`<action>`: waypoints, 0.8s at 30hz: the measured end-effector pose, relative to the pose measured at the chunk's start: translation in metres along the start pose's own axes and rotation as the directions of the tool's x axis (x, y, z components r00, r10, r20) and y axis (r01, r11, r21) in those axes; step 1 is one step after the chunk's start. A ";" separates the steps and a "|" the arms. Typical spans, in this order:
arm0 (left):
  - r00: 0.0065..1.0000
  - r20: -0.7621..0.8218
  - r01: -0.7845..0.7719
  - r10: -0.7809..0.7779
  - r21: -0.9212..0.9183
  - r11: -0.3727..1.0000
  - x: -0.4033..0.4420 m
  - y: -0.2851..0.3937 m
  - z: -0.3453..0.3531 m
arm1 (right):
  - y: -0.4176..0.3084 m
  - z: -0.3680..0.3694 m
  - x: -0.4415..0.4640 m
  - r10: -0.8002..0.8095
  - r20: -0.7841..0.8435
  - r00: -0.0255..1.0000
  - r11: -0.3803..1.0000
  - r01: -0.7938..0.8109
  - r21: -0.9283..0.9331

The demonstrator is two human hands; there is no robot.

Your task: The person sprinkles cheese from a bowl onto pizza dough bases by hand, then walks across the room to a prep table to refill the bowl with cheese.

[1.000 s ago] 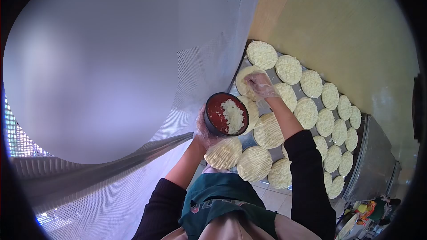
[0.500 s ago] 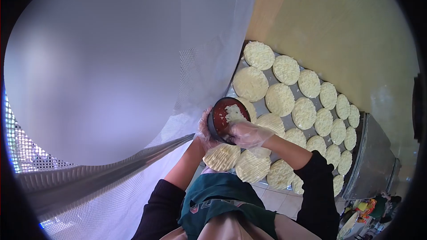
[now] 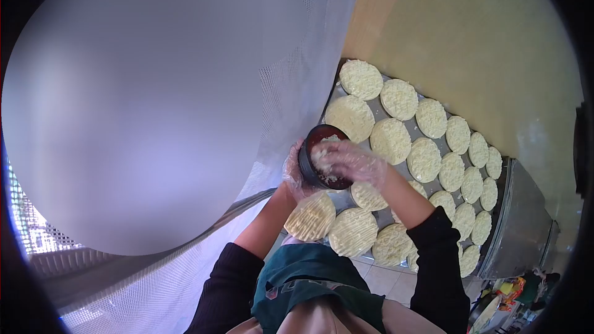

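My left hand (image 3: 293, 172), in a clear plastic glove, is closed around the side of a dark bowl (image 3: 305, 169) with a red inside. White crumbly shreds (image 3: 331, 139) lie in the bowl. My gloved right hand (image 3: 354, 159) reaches over the rim into it, its fingers among the shreds and smeared by motion. Whether those fingers grip any shreds cannot be made out. Just below the bowl are flat round pale cakes with ridged tops, one at the near corner (image 3: 310, 216) and another beside it (image 3: 352, 232).
A metal tray (image 3: 385, 128) holds rows of round cakes, many topped with white shreds (image 3: 400, 99). A mesh curtain (image 3: 284, 105) hangs at the left, close to my left arm. A tan wall (image 3: 470, 49) stands behind the tray, and a metal cabinet side (image 3: 516, 222) at its right.
The bowl has shifted slightly right and up with my left hand. My right hand has moved from the bowl's lower side toward its middle, over the shreds.
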State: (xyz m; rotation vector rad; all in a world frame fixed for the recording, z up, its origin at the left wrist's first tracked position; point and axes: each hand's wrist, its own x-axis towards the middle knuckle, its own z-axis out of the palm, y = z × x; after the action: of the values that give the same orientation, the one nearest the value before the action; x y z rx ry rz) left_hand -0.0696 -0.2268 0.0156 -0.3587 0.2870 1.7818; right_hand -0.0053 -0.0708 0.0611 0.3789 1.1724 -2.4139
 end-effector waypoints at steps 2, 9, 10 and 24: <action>0.998 -0.036 -0.052 0.051 -0.047 0.998 0.000 0.002 0.008 | -0.024 -0.013 0.002 -0.080 -0.078 0.994 0.992 0.072 -0.101; 0.999 -0.036 -0.018 0.018 0.009 1.000 -0.009 0.002 0.009 | -0.071 -0.103 0.036 -0.273 -0.440 0.855 0.789 -0.062 -0.611; 0.998 -0.048 -0.031 0.031 0.004 1.000 -0.010 0.001 0.010 | -0.069 -0.117 0.045 -0.312 -0.452 0.835 0.693 -0.125 -0.710; 0.996 -0.065 -0.053 0.053 -0.003 0.999 -0.024 0.007 -0.002 | -0.030 -0.175 0.080 -0.530 -0.211 0.821 0.505 0.106 -0.857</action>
State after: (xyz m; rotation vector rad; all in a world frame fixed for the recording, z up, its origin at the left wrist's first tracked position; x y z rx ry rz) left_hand -0.0709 -0.2506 0.0235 -0.4163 0.3409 1.8256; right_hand -0.0797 0.0646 -0.0581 0.4339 2.6392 -1.7271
